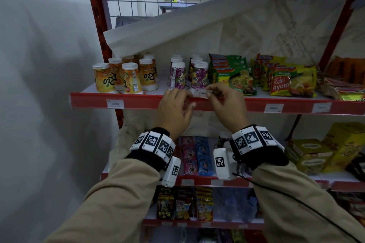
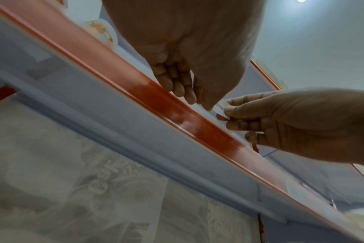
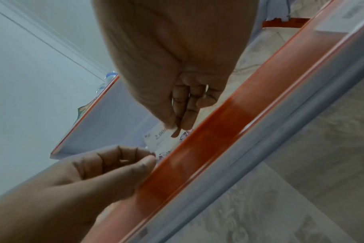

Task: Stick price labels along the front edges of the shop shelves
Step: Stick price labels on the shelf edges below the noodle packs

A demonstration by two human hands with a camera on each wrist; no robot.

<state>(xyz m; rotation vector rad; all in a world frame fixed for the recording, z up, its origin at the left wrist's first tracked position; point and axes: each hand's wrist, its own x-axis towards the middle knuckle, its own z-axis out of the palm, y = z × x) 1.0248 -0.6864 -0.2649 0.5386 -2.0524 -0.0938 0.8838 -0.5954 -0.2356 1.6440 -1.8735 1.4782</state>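
Note:
A small white price label printed "2.000" hangs just above the red front strip of the upper shelf, in front of the purple cups. My left hand pinches its left end and my right hand pinches its right end. The right wrist view has the label between my right thumb and fingertips, with my left hand at its lower corner. From the left wrist, only a sliver of the label shows. Other labels sit on the strip.
Orange drink cups, purple cups and noodle packs stand on the shelf close behind the strip. A white paper sheet leans at the back. Snack-filled lower shelves sit below; a wall is at left.

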